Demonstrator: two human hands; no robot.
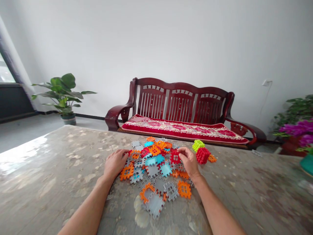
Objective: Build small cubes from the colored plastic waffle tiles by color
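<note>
A pile of flat interlocking plastic tiles (156,169) in orange, grey, blue and red lies on the table (49,182). My left hand (114,163) rests at the pile's left edge, fingers curled over a small red piece (128,152). My right hand (189,160) is at the pile's right side, fingers pinched on a red tile (175,157). Just right of that hand stand a built red cube (202,155) and a yellow-green cube (198,144), with an orange tile (212,158) beside them.
The table has a glossy patterned cover. Behind it stands a dark wooden bench (181,107) with a red cushion. A potted plant (62,94) is at the back left; purple flowers (299,129) and a teal pot (307,163) are at the right edge.
</note>
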